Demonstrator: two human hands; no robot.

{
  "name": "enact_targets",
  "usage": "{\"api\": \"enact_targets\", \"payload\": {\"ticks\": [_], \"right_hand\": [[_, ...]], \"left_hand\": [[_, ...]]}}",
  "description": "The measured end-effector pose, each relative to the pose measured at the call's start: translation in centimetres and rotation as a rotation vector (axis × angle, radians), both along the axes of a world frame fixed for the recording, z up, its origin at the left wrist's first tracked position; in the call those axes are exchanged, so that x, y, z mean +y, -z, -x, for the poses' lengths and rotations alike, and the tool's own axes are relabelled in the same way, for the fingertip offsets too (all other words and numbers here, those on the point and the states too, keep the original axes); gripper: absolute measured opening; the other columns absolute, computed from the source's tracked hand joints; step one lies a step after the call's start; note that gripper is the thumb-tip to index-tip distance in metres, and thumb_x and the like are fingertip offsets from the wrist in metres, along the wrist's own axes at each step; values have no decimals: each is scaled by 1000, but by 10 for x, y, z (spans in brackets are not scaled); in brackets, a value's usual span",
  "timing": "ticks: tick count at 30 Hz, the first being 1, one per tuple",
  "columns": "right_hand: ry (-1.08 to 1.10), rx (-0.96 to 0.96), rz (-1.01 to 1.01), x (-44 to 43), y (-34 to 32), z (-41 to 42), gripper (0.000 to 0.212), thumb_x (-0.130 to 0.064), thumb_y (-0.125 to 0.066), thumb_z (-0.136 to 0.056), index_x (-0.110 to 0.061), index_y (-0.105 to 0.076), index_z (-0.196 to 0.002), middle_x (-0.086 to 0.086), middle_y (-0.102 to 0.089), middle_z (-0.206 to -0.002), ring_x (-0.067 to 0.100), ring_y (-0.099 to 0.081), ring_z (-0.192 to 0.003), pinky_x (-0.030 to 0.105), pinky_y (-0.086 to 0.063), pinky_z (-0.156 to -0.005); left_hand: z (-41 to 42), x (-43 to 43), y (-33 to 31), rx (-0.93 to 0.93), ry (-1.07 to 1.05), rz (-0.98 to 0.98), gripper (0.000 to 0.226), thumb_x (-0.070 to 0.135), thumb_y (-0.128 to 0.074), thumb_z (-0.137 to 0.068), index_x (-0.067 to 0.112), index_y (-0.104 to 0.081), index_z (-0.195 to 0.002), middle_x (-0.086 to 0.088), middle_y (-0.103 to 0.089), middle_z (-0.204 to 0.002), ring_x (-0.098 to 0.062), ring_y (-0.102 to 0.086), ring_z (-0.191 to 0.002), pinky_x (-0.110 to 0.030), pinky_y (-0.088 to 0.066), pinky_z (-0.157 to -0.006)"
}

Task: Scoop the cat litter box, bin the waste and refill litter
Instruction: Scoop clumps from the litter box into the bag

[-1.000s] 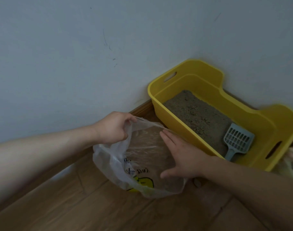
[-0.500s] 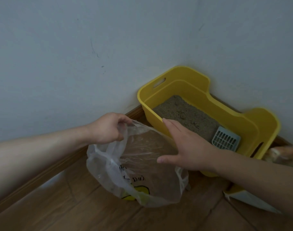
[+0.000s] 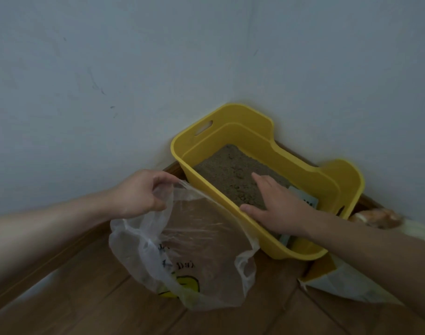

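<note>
The left hand (image 3: 139,193), at about 8 o'clock in the view, pinches the top edge of a clear plastic bag (image 3: 194,240) between its thumb and curled fingers and holds that edge up, so the bag's mouth gapes. The bag sits on the wooden floor (image 3: 81,301) at 6 o'clock, with a yellow print low on its side, and its far edge lies against the near wall of the yellow litter box (image 3: 257,141).

The right hand (image 3: 278,209) reaches over the box from 4 o'clock, palm down, fingers straight and close together above the litter (image 3: 223,169), gripping nothing. Its thumb is spread out along the near rim; whether it touches the rim I cannot tell.

The box stands in the corner of the wall (image 3: 110,81) at 3 o'clock. A pale scoop (image 3: 307,201) shows inside it, mostly hidden behind the right hand. A white and yellow sack (image 3: 346,284) lies on the floor at 5 o'clock, just beside the box.
</note>
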State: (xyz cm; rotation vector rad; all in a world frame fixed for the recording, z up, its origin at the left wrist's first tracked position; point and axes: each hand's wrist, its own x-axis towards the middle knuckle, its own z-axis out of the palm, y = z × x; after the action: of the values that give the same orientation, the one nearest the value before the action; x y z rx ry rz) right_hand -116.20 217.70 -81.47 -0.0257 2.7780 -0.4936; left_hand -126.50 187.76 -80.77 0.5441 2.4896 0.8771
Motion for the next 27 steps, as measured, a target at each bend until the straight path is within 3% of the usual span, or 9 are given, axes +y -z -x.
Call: {"api": "enact_targets", "payload": {"ticks": [10, 20, 24, 27], "right_hand": [[149, -200, -86, 23, 38, 3, 84, -63, -44, -93, -23, -7, -156, 13, -22, -157, 30, -49, -128, 40, -44, -105], [206, -480, -130, 37, 71, 2, 83, -63, -40, -95, -25, -1, -157, 8, -6, -164, 33, -23, -147, 47, -25, -119], [187, -547, -129, 37, 73, 6, 81, -62, -36, -97, -23, 0, -158, 8, -3, -165, 32, -19, -149, 46, -21, -119], [177, -594, -135, 37, 75, 8, 80, -61, -34, -98, -20, -1, -158, 9, -3, -165, 32, -20, -148, 44, -22, -119]], "left_hand": [[8, 17, 11, -19, 15, -2, 63, -4, -80, -72, 30, -62, -122, 14, -64, -118, -5, -58, -117, -27, -47, -101], [15, 25, 24, -40, 32, -19, 66, -5, -78, -74, 23, -60, -130, 10, -62, -128, -5, -54, -123, -27, -43, -105], [17, 26, 26, -33, 36, -42, 64, -5, -78, -74, 35, -58, -119, 13, -63, -125, -2, -56, -120, -25, -43, -103], [18, 28, 29, -43, 21, -42, 64, -7, -78, -74, 29, -60, -123, 11, -65, -122, 1, -57, -115, -21, -45, -98]]}}
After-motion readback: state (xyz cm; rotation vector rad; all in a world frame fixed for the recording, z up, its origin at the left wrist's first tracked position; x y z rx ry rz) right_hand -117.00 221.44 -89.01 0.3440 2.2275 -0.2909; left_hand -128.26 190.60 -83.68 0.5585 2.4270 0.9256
